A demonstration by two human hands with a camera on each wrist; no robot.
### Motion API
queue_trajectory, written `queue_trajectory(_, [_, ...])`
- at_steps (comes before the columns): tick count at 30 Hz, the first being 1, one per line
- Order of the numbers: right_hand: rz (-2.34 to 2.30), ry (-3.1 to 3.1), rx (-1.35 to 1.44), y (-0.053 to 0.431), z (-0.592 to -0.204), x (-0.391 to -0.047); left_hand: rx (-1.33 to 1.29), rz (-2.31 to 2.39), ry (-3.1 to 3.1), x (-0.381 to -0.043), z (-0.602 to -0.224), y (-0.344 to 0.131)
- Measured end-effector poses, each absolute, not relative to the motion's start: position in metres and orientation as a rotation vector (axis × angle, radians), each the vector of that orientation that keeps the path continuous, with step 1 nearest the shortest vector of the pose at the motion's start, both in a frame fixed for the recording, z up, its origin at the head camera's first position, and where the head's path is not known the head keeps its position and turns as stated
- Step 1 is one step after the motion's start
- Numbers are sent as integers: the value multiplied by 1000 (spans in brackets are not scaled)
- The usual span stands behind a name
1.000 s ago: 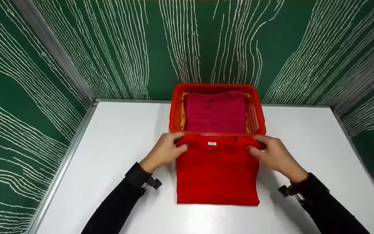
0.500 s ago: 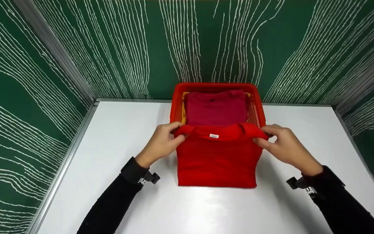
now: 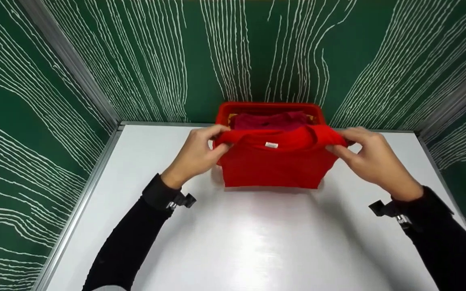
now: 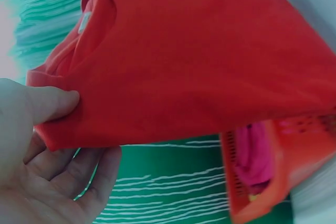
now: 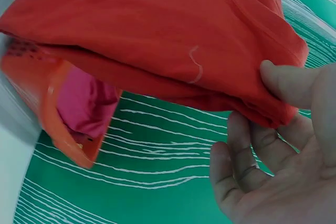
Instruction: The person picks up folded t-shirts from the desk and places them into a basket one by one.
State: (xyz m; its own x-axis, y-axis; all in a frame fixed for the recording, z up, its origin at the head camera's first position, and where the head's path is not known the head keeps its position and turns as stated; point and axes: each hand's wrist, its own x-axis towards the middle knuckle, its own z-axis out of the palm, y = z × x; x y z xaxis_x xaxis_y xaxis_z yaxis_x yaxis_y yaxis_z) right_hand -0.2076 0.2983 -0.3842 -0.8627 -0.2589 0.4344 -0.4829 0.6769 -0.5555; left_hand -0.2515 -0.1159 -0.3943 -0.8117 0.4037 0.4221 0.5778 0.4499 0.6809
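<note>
A folded red T-shirt point(image 3: 273, 165) hangs in front of the basket, its collar and white neck label facing up. My left hand point(image 3: 198, 151) pinches its left shoulder corner, the thumb on top in the left wrist view, where the shirt point(image 4: 199, 61) spreads across the frame. At the opposite shoulder my right hand point(image 3: 368, 157) pinches the other corner between thumb and fingers. Behind the shirt stands an orange-red plastic basket point(image 3: 271, 106), its front wall covered by the cloth. Inside it lies a magenta garment point(image 3: 271, 120), partly hidden, with bits of yellow cloth beside it.
The basket stands on a white table point(image 3: 241, 238) against its back edge. Green walls point(image 3: 200, 60) with white wavy lines rise behind and at both sides, framed by grey metal rails point(image 3: 71, 60).
Both hands have raised the red T-shirt and carried it away from me toward the basket. Its lower edge has left the table, and it now covers more of the basket.
</note>
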Motion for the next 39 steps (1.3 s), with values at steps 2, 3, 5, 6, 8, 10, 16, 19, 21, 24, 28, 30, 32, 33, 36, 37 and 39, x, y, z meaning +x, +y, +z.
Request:
queue_trajectory(2, [972,-2550,592,299,-378,-213,-869,-1268,-2492,-257,-385,-114])
queue_trajectory(3, [962,-2543,589,299,-375,-216,-875,-1267,-2489,-260,-381,-113])
queue_trajectory(5, [945,-2543,580,299,-369,-224,-885,-1259,-2489,-268,-373,-111])
queue_trajectory(6, [936,-2545,577,299,-366,-229,-886,-1257,-2495,-273,-371,-110])
queue_trajectory(8, [933,-2564,556,299,-362,-239,-883,-1265,-2512,-284,-368,-108])
queue_trajectory(10, [940,-2589,530,298,-360,-250,-857,-1261,-2534,-296,-367,-107])
queue_trajectory(16, [950,-2633,472,293,-367,-283,-739,-1290,-2606,-329,-372,-102])
queue_trajectory(19, [946,-2647,447,292,-374,-297,-711,-1279,-2623,-343,-376,-97])
queue_trajectory(21, [934,-2658,445,292,-380,-305,-698,-1259,-2641,-352,-380,-94])
queue_trajectory(24, [911,-2673,451,291,-389,-318,-671,-1218,-2685,-363,-386,-90])
queue_trajectory(28, [882,-2708,440,290,-401,-335,-628,-1173,-2744,-377,-395,-85])
queue_trajectory(30, [880,-2736,424,288,-408,-343,-598,-1153,-2775,-383,-400,-83])
queue_trajectory(32, [875,-2769,411,287,-415,-348,-567,-1127,-2817,-388,-407,-81])
queue_trajectory(33, [869,-2785,407,286,-419,-351,-551,-1107,-2841,-390,-410,-80])
queue_trajectory(36, [854,-2824,410,284,-429,-356,-508,-1053,-2914,-394,-420,-77])
queue_trajectory(37, [842,-2837,417,283,-432,-358,-494,-1043,-2936,-395,-423,-76])
queue_trajectory(39, [810,-2866,430,283,-437,-359,-465,-1032,-2976,-397,-429,-74])
